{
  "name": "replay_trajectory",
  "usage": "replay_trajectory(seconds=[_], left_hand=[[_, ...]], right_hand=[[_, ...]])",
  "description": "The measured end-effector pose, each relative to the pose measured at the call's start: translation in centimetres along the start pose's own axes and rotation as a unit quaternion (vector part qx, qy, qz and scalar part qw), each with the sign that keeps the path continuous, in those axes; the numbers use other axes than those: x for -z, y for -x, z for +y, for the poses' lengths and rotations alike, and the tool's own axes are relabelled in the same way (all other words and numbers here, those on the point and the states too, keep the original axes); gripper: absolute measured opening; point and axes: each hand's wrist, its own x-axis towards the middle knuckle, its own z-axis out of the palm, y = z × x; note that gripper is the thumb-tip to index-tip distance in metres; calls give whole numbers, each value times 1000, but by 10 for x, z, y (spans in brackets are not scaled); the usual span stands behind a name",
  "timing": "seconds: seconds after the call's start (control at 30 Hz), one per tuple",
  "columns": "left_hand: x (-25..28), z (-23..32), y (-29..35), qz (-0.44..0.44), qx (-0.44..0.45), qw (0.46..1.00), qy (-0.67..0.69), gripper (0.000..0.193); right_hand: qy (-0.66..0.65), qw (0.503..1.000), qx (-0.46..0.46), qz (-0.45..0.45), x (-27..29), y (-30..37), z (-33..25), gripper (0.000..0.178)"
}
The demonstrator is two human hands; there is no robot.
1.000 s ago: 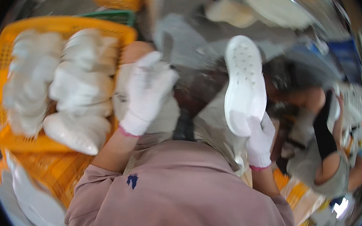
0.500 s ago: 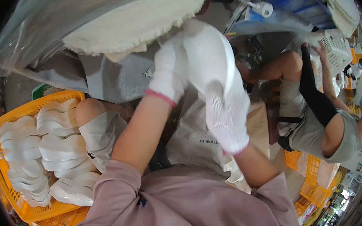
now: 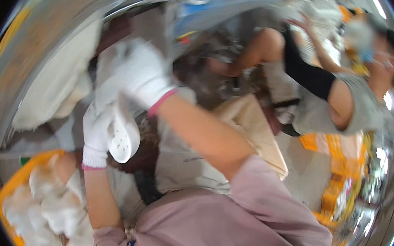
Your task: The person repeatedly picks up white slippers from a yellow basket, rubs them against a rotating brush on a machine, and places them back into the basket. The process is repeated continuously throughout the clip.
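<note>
A white clog (image 3: pixel 126 137) with small round holes hangs toe-down in front of me. My left hand (image 3: pixel 98 129), in a white knit glove with a pink cuff, is closed on its side. Above it is my right hand (image 3: pixel 147 72), gloved the same way, near the upper end of the clog. Motion smears those fingers, so their grip is unclear. Just left of both hands stands a large off-white cloth wheel (image 3: pixel 55 77) under a grey metal hood (image 3: pixel 74 7).
An orange basket (image 3: pixel 42 159) at lower left holds several white clogs (image 3: pixel 60 209). At right a co-worker with a black sleeve (image 3: pixel 307 77) sits close by. A tan sheet or bag (image 3: pixel 250 121) lies between us, with orange crates (image 3: pixel 340 152) behind.
Both hands and the clog have moved left; the clog has turned toe-down. My right forearm now reaches across to the left. The whole view has shifted and blurred.
</note>
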Motion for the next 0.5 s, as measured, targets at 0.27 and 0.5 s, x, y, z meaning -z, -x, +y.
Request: replay_trajectory(seconds=[0.27, 0.5], left_hand=[[-96, -26, -96, 162, 36, 967, 194, 54], [-3, 15, -81, 204, 92, 864, -452, 57]], right_hand=[[-107, 988, 10, 106, 44, 83, 13, 82], [-20, 990, 64, 121, -5, -4, 30, 37]])
